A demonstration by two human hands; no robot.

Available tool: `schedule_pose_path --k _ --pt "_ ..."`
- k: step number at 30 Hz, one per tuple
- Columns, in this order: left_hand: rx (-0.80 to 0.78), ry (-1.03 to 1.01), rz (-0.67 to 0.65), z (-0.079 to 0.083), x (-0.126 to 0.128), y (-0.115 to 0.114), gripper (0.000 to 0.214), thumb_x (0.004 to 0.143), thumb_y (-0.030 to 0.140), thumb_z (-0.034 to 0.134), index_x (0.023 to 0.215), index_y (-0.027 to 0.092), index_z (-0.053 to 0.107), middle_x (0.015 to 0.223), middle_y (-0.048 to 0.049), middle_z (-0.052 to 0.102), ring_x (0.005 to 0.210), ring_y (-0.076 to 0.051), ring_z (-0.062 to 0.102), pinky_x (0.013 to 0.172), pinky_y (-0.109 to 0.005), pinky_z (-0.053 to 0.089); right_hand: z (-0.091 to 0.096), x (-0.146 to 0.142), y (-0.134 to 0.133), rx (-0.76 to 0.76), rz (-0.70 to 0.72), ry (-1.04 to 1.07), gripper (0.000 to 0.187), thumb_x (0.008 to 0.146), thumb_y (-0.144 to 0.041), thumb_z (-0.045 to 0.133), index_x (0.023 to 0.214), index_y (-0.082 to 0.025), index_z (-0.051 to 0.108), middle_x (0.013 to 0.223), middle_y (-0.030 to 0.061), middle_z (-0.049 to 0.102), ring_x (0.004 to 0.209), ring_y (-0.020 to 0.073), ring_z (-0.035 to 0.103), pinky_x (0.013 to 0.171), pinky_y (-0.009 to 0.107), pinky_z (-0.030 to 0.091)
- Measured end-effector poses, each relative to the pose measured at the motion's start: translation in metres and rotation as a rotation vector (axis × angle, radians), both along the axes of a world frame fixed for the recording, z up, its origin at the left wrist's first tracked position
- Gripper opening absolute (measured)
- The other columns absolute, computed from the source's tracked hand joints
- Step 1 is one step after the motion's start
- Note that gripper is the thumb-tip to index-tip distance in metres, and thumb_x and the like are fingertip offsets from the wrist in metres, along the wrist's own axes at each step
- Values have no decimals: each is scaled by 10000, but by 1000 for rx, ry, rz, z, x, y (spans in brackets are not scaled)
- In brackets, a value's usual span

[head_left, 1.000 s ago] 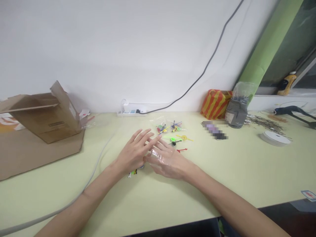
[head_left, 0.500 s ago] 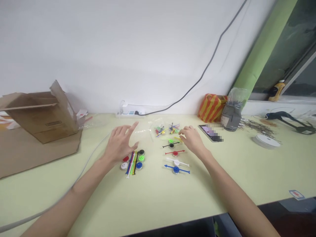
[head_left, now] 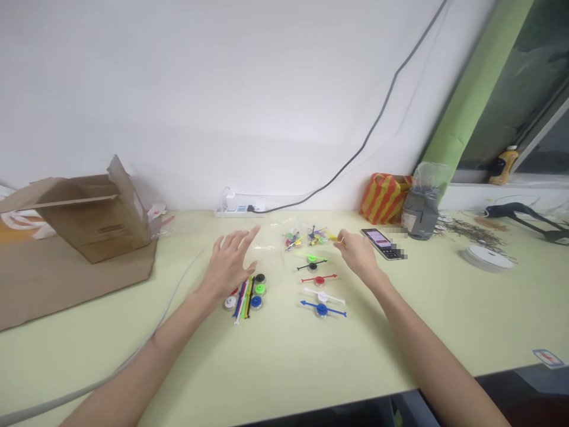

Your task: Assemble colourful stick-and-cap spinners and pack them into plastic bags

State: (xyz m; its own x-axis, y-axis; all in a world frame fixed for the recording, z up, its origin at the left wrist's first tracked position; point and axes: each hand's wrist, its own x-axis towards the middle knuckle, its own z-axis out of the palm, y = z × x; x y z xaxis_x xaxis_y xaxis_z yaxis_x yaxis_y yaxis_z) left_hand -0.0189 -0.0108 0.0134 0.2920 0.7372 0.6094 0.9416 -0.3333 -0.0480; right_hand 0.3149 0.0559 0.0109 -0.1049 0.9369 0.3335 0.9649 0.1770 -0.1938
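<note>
At far left, a corrugated cardboard box (head_left: 95, 219) sits with its flaps open on a flat cardboard sheet (head_left: 57, 290), its printed label too small to read. On the pale green worktop (head_left: 284, 367), the left hand (head_left: 229, 265) is open, fingers spread, holding nothing. At its 4 o'clock lie round plastic discs (head_left: 260, 289) in white, blue, green and black, beside a bundle of thin coloured sticks (head_left: 242, 299). Farther right, a clear plastic bag (head_left: 300, 231) lies among small mixed parts. At its 5 o'clock runs a column of spinners (head_left: 320, 287), each a disc on a stick, some arrow-tipped, in green, black, red, white and blue.

The right hand (head_left: 359, 255) is nearly closed, its thumb and forefinger pinching a thin yellow stick (head_left: 335, 238) beside the bag. At its 3 o'clock lies a phone (head_left: 377, 243) with a lit screen. Beyond stand a striped orange-and-yellow bag (head_left: 384, 198) and a grey container (head_left: 420, 213) under clear film. At far right lies a white roll (head_left: 488, 258).
</note>
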Motion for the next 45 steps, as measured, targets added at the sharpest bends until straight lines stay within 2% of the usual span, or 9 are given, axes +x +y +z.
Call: schedule_pose_path --k 2,4,7,16,20,25,31,38,45 --pt "-11 -17 -17 0 2 -1 812 831 235 648 1556 253 282 1342 -133 589 1286 -325 502 1078 -523 368 6 -8 -9 114 92 132 121 1019 -260 511 1048 -194 608 955 89 703 870 253 634 712 321 390" --pt "-12 -27 -30 0 3 -1 816 828 233 649 1556 253 282 1331 -127 594 1277 -323 509 1072 -515 377 9 -19 -17 216 280 228 116 1025 -242 490 1049 -206 598 988 77 694 898 244 627 754 328 421" --pt "-14 -37 -27 0 4 -2 822 833 236 636 1565 242 262 1308 -127 601 1254 -324 518 1057 -495 392 8 -33 -25 304 537 195 87 1011 -207 514 1018 -211 600 975 79 679 924 253 612 801 353 440" --pt "-64 -62 -51 -3 3 -1 805 866 197 570 1581 258 207 1358 -128 547 1265 -314 496 1016 -463 433 4 -52 -43 384 809 95 149 1056 -235 473 1018 -189 610 909 81 650 862 223 589 735 324 436" --pt "-61 -60 -80 0 9 -5 771 880 185 547 1574 256 219 1357 -126 545 1269 -304 500 1023 -456 431 1 -66 -51 477 823 131 187 1066 -273 468 1008 -184 623 862 78 647 835 220 597 728 324 439" --pt "-24 32 -224 0 27 -15 773 865 77 496 1566 258 227 1258 -109 602 1192 -281 550 1015 -441 426 -7 -80 -60 559 766 181 256 1078 -319 448 1001 -192 657 755 47 629 712 186 595 649 296 434" --pt "183 141 -339 -1 41 -21 658 924 13 403 1536 235 309 1067 -105 665 1014 -253 621 904 -408 465 -6 -87 -69 635 721 133 302 1089 -263 415 932 -187 662 699 28 575 656 161 542 597 280 380" --pt "264 49 -480 -2 38 -21 579 962 52 440 1518 193 359 968 -103 682 897 -227 636 799 -369 515 -4 -84 -68 746 642 202 254 1059 -183 483 869 -188 651 656 3 498 624 144 476 583 267 336" --pt "319 -60 -450 0 32 -18 406 950 65 498 1329 189 575 922 -86 710 881 -208 644 783 -354 501 -1 -75 -65 756 622 300 174 1019 -142 539 910 -201 661 707 25 558 678 166 514 618 280 395"
